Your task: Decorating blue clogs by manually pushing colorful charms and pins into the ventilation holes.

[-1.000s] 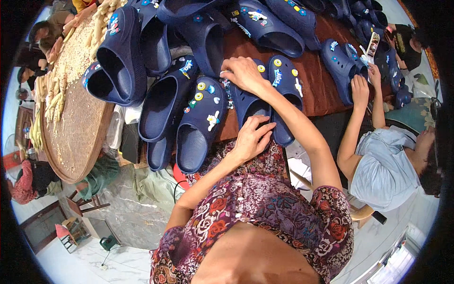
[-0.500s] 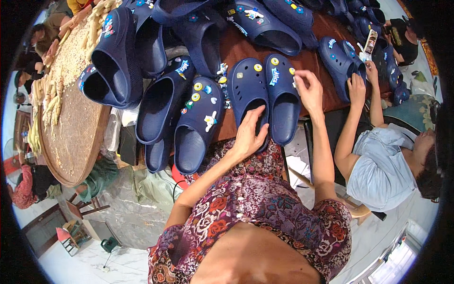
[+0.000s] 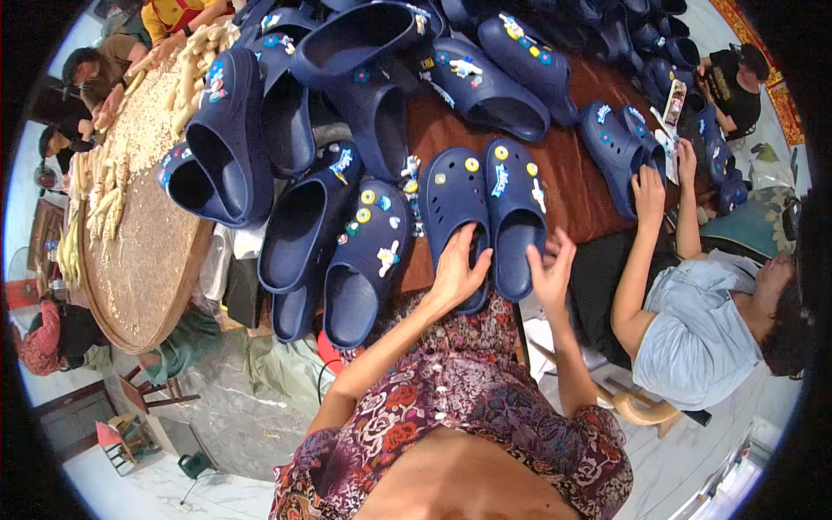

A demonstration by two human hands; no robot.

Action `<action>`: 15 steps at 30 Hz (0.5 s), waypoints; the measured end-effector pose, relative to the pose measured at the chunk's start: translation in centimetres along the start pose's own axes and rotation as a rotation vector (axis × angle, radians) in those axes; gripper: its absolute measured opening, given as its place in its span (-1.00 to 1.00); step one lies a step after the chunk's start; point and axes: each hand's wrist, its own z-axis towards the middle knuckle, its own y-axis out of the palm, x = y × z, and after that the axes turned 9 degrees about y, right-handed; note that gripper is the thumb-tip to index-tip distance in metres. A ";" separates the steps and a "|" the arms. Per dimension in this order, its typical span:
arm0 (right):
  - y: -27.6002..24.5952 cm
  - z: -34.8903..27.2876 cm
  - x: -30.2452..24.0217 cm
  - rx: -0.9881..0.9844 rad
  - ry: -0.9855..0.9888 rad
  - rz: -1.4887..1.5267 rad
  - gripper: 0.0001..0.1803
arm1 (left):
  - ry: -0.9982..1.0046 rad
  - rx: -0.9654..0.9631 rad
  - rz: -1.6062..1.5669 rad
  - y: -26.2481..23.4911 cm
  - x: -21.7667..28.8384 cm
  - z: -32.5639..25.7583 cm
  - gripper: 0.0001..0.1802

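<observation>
Two navy foam clogs with coloured charms lie side by side at the near edge of a brown table (image 3: 582,195). My left hand (image 3: 458,264) rests flat on the heel of the left clog (image 3: 452,195), fingers spread. Beside it, my right hand (image 3: 551,267) hovers with fingers apart at the heel of the right clog (image 3: 515,208), touching or almost touching it. Neither hand grips anything.
Many more navy clogs (image 3: 303,156) are piled to the left and across the far table. A person in a grey shirt (image 3: 704,325) sits at my right, working on a clog (image 3: 617,152). A large round woven tray (image 3: 130,251) stands at left, with other people around it.
My right hand came back from the far toe of the right clog to its heel. The left hand shifted slightly onto the left clog's heel. The pair now lies aligned.
</observation>
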 end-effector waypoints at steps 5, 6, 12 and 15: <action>0.2 -5.6 3.4 -0.053 0.145 0.124 -0.35 | -0.049 -0.024 -0.065 0.0 0.8 0.3 -0.38; 0.1 -6.2 1.9 -0.128 0.228 0.210 -0.46 | 0.006 0.015 -0.031 0.2 0.1 0.0 -0.38; -0.4 -5.8 3.2 -0.203 0.336 0.317 -0.67 | 0.027 0.005 0.003 0.7 -0.2 0.2 -0.38; -0.2 -5.4 4.2 -0.157 0.244 0.318 -0.66 | 0.050 0.016 0.025 0.9 -0.4 0.3 -0.37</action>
